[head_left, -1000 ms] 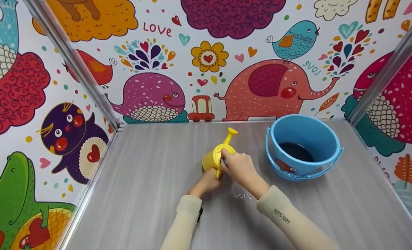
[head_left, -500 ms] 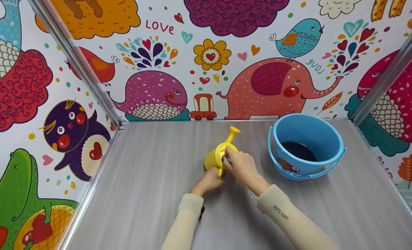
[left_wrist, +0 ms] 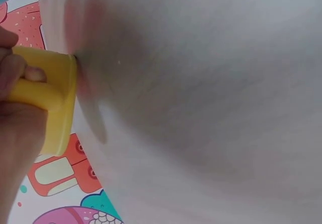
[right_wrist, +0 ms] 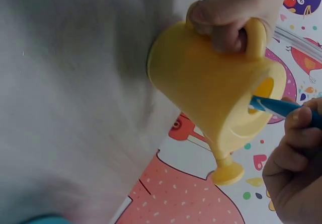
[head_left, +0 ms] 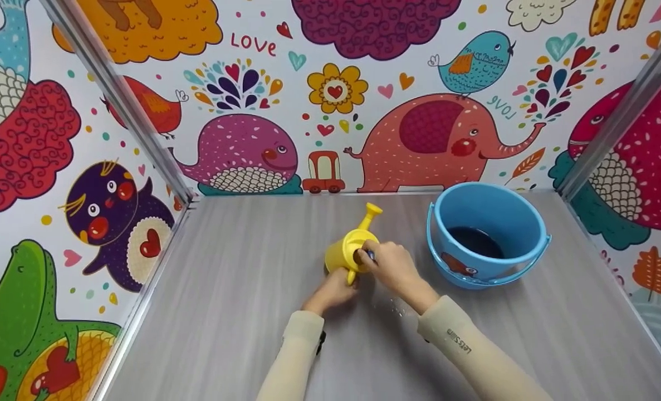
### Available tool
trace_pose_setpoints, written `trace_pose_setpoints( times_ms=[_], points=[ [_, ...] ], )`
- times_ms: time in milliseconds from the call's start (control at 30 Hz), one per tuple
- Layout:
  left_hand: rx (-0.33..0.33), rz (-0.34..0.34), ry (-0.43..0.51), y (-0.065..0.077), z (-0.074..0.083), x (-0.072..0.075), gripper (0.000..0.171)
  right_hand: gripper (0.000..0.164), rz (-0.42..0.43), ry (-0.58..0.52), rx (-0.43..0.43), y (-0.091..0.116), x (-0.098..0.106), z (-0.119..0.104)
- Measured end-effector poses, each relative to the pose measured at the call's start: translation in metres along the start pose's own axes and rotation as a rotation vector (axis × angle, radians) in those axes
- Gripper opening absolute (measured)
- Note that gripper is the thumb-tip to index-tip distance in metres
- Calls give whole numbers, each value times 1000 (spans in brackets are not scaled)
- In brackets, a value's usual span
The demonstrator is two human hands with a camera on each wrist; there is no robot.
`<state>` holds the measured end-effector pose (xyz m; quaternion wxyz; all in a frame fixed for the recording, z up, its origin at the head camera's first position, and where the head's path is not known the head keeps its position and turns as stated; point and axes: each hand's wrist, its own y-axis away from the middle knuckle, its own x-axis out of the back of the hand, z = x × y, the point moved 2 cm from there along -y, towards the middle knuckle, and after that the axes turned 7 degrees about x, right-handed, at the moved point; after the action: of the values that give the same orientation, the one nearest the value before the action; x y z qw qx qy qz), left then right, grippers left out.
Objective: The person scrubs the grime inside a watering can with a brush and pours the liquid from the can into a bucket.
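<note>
A yellow watering can (head_left: 338,256) is held above the table, tilted, its spout pointing away from me toward the back wall. My left hand (head_left: 334,288) grips the can's handle, with fingers curled round it in the right wrist view. My right hand (head_left: 392,268) pinches a slim blue stick-like tool (right_wrist: 279,106). The tool's tapered, partly white end reaches into the top opening of the can; what lies beyond the opening is hidden. In the left wrist view, the can's base (left_wrist: 63,103) faces the table.
To the right stands a light blue bucket (head_left: 500,214) with dark liquid (head_left: 478,243) at its bottom and its handle lowered to the front. Small clear droplets (head_left: 398,307) show on the grey table (head_left: 241,278) near my right wrist. Printed walls (head_left: 336,44) enclose the table.
My right hand and forearm have shifted slightly right, with the blue tool moving at the can's opening. The left hand keeps its hold on the can, which stays nearly in place.
</note>
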<state>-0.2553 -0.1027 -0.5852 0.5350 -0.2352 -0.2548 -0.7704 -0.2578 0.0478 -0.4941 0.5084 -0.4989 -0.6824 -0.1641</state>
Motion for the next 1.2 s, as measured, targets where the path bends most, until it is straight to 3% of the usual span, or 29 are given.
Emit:
trace_pose_setpoints(
  times_ms=[333,700,1067,1200],
  points=[
    [10,-11,-61,1,4,1,27,42,114,172,139,-7,11,-7],
    [52,-16,-60,1,3,0,22,44,71,129,58,-13,16,-8],
    [8,-34,-2,4,-2,-1,27,45,75,101,11,-9,-4,6],
    [-20,-29,15,4,-2,1,27,46,70,105,39,-9,-5,6]
  ],
)
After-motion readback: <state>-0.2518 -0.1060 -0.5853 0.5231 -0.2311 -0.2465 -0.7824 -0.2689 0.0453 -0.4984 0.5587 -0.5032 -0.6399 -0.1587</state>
